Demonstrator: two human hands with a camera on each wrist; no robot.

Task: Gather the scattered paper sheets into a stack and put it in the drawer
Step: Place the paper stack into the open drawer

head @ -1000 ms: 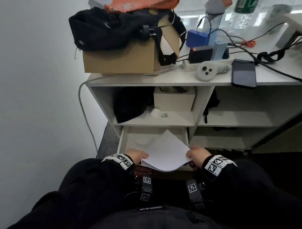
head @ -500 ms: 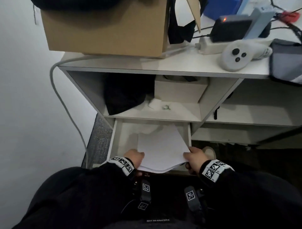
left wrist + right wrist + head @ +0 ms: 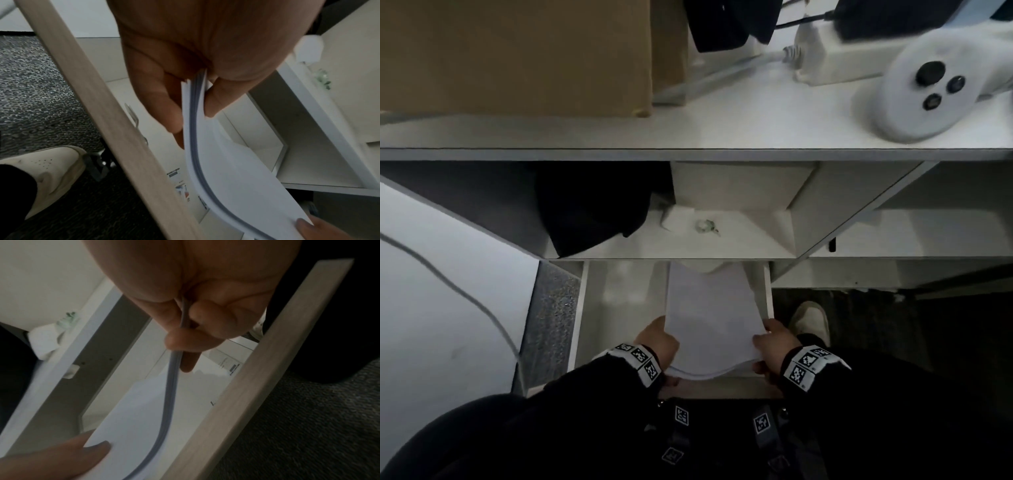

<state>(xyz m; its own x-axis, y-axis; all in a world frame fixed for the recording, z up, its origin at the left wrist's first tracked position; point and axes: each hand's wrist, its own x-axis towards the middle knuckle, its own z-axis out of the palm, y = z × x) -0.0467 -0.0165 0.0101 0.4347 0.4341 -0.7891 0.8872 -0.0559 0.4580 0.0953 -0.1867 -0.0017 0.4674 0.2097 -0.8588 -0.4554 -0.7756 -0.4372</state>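
A stack of white paper sheets point(image 3: 709, 315) sags between my two hands over the open white drawer point(image 3: 619, 308). My left hand point(image 3: 657, 339) pinches its near left corner, thumb on top. My right hand point(image 3: 774, 346) pinches the near right corner. The far end of the stack reaches under the shelf above. In the left wrist view the stack point(image 3: 236, 178) bows downward, pinched by my left hand point(image 3: 195, 91) behind the wooden drawer front point(image 3: 115, 129). In the right wrist view my right hand point(image 3: 185, 331) grips the stack's edge point(image 3: 144, 418) above the drawer front point(image 3: 246, 378).
A printed label point(image 3: 180, 186) lies on the drawer floor. The shelf above holds a dark bag point(image 3: 592, 212) and a white box point(image 3: 739, 185). The desk top carries a cardboard box point(image 3: 517, 54), a white controller point(image 3: 928, 89) and a power strip point(image 3: 842, 58). My shoe point(image 3: 810, 318) stands right of the drawer.
My head has leaned forward and down, so the shelves fill the view. The stack has turned from a diagonal to lengthwise and sunk deeper into the drawer, both hands still holding it.
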